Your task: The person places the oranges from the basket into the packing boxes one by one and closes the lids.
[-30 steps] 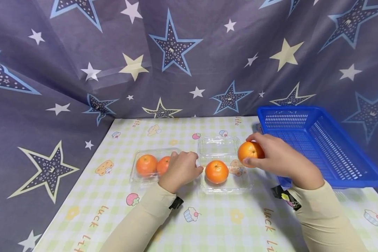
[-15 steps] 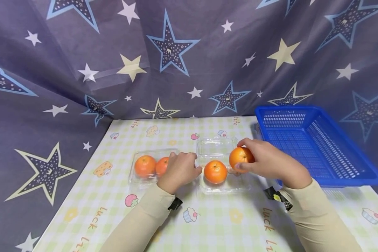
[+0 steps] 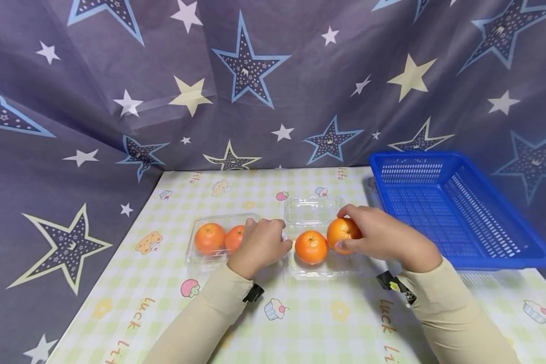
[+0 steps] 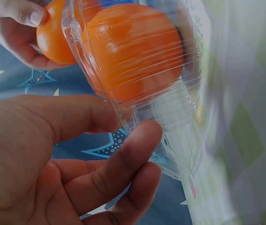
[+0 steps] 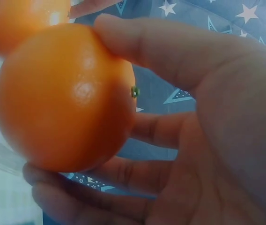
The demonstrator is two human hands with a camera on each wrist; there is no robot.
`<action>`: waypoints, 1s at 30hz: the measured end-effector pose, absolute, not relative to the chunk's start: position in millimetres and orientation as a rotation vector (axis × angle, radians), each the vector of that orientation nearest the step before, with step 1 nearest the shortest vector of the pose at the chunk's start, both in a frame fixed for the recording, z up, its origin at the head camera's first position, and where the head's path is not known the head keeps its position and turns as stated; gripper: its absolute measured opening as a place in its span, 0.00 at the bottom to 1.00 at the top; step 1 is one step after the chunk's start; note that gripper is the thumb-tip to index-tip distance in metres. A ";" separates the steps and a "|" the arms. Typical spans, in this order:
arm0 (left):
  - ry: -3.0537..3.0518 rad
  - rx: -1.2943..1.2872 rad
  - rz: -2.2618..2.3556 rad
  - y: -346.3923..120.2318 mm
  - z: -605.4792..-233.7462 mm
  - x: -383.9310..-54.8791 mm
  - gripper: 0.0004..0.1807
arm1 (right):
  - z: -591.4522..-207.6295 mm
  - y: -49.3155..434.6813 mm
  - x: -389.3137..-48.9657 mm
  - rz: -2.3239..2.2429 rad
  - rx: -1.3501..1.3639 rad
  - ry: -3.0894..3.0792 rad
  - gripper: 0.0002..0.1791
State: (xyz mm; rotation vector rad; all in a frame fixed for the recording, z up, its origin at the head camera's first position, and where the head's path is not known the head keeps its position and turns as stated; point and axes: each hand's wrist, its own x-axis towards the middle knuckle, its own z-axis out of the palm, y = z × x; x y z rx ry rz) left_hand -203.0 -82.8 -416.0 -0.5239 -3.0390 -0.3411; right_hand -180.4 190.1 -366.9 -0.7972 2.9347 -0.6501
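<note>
My right hand grips an orange over the right half of a clear plastic clamshell box. A second orange sits in that box's left half, and the two oranges appear to touch. In the right wrist view, thumb and fingers curl round the held orange. My left hand is at the box's left edge; the left wrist view has its thumb and fingers pinching the clear rim. Folded back behind the oranges is the box's lid.
Left of my left hand stands another clear box holding oranges, partly covered by that hand. A blue plastic basket stands at the right. A star-patterned curtain rises behind the checked tablecloth.
My right hand has carried its orange left and downward, from beside the clamshell box to next to the orange inside. The left hand has stayed at the box's edge.
</note>
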 end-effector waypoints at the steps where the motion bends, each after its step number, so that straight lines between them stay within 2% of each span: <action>1: -3.038 -0.524 -0.338 -82.8 -416.0 -203.1 0.10 | -367.4 189.8 -180.6 -0.644 -0.794 2.933 0.30; 14: -3.042 -0.539 -0.341 -83.5 -415.6 -201.9 0.10 | -372.1 186.6 -182.1 -0.593 -0.799 2.917 0.31; 30: -3.048 -0.542 -0.348 -81.9 -415.9 -201.5 0.16 | -376.7 183.7 -184.1 -0.568 -0.775 2.895 0.31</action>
